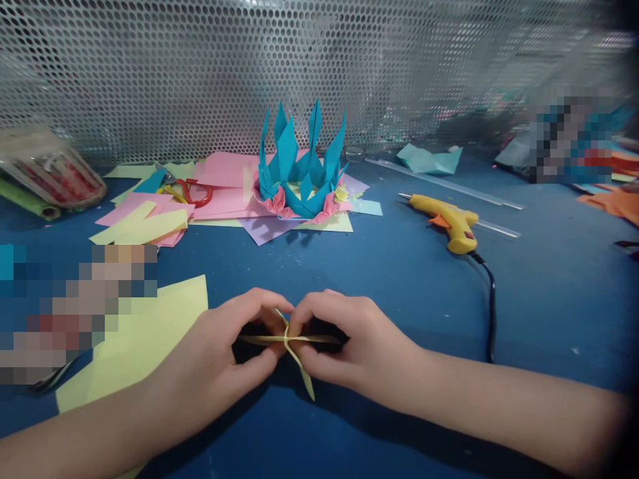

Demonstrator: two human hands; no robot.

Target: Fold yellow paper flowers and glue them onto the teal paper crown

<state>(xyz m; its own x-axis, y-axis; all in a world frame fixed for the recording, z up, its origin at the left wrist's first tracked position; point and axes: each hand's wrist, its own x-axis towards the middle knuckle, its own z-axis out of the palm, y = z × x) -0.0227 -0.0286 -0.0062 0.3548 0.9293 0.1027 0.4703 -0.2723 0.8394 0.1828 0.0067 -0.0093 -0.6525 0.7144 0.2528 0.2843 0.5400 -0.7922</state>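
Between my two hands is a folded piece of yellow paper (305,379), its narrow flaps crossing at a centre point. My left hand (252,329) pinches it from the left, thumb below and fingers above. From the other side my right hand (332,332) pinches it the same way, the fingertips of both hands nearly meeting at the crossing. One flap points down toward me, and others run sideways into the palms, partly hidden. Beneath and beside my left forearm lies a large pale yellow sheet (150,332) on the blue table (399,426).
A blue and pink folded-paper crown (287,143) stands on coloured sheets at the back. Red-handled scissors (200,193) lie left of it. A yellow glue gun (452,223) with a black cord and clear glue sticks (449,183) lie right. A plastic jar (50,166) sits far left.
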